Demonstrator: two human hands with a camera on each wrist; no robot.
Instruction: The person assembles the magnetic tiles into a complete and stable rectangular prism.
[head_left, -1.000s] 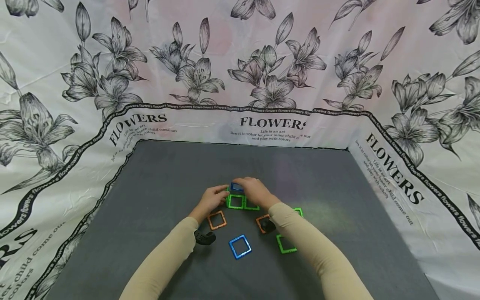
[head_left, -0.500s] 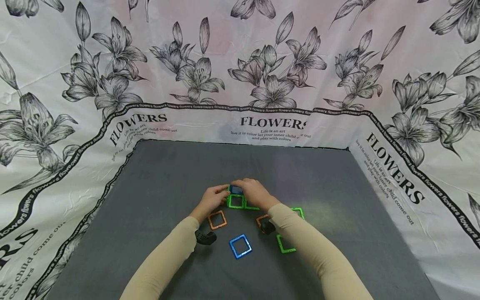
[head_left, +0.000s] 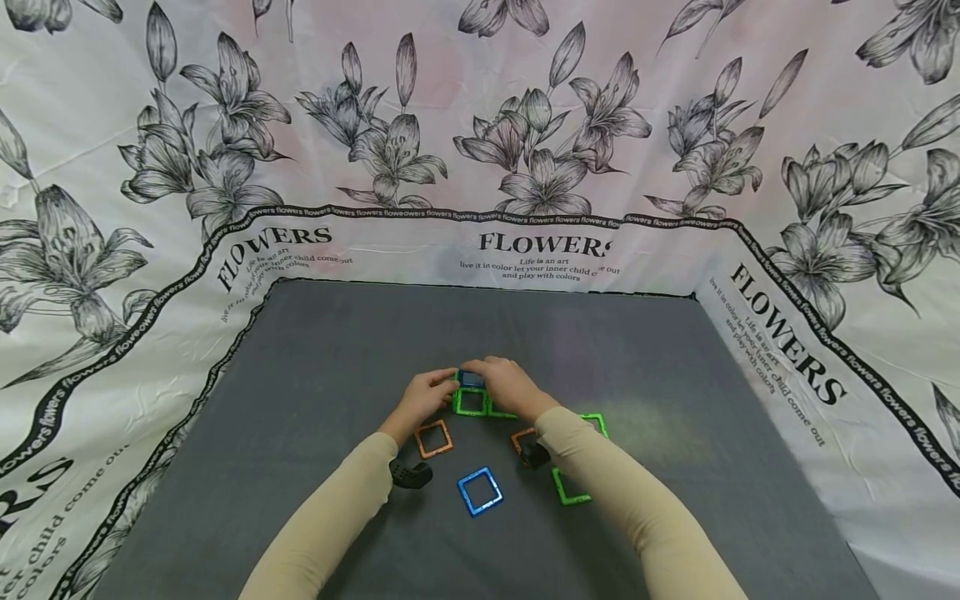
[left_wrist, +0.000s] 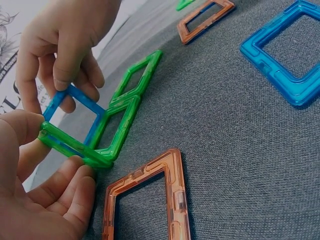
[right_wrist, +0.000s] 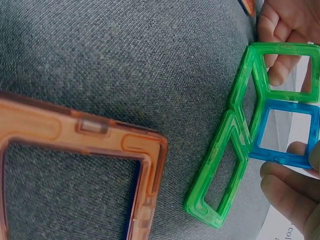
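Two green square magnetic tile frames (left_wrist: 131, 117) lie joined flat on the grey cloth. At their left side, my left hand (head_left: 420, 402) pinches another green square tile (right_wrist: 290, 47), which stands up from the flat ones. My right hand (head_left: 513, 385) holds a blue square tile (right_wrist: 292, 106) between thumb and fingers. The blue tile stands upright behind the nearer flat tile, its edges meeting the flat green tile and the upright green one. In the head view, my right hand covers part of the second flat tile (head_left: 502, 415).
Loose tiles lie nearer me: an orange one (head_left: 422, 452) by my left wrist, a blue one (head_left: 462, 497) in front, another orange one (head_left: 517, 446) partly under my right wrist. Green tiles (head_left: 576, 502) sit beside my right forearm. Floral cloth (head_left: 547, 245) borders the grey surface.
My right hand has shifted slightly left with the blue tile, bringing it against the upright green tile. My left hand stays nearly still; the loose tiles have not moved.
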